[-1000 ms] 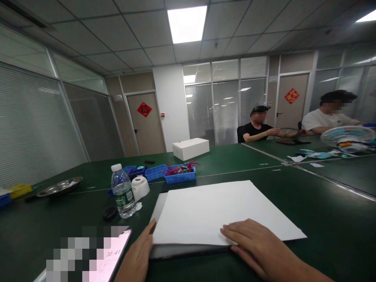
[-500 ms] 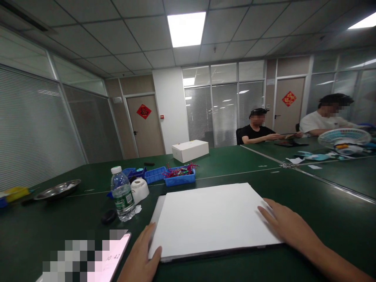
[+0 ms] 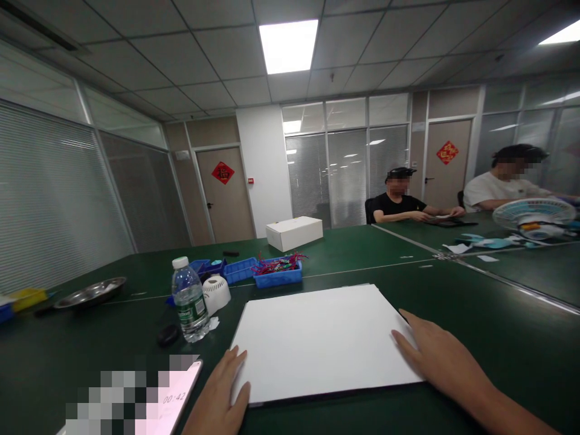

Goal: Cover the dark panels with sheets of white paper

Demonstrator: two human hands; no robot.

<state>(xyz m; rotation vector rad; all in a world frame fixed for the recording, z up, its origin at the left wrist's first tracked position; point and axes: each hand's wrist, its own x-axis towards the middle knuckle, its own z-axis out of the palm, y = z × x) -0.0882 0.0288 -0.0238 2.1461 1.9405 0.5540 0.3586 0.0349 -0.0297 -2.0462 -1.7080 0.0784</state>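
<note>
A blank white sheet (image 3: 317,344) lies flat on the dark green table in front of me, squared over a thin board whose dark edge shows along the near side. At its left edge is my left hand (image 3: 220,389), fingers extended, the thumb near the front left corner. My right hand (image 3: 435,350) rests along the right edge with its fingers stretched out and the thumb lying over the sheet. Neither hand is closed round anything. The undersides of both hands are hidden.
Left of the sheet stand a water bottle (image 3: 190,302), a white domed piece (image 3: 216,294) and a phone (image 3: 179,396). Behind are a blue tray (image 3: 277,278) of coloured wires and a white box (image 3: 294,234). A metal pan (image 3: 90,293) lies far left. Two people sit at right, near a fan (image 3: 534,211).
The white sheet has shifted left and now covers the grey strip that showed at the left. My right hand has moved slightly left with it; my left fingers now overlap the sheet's edge.
</note>
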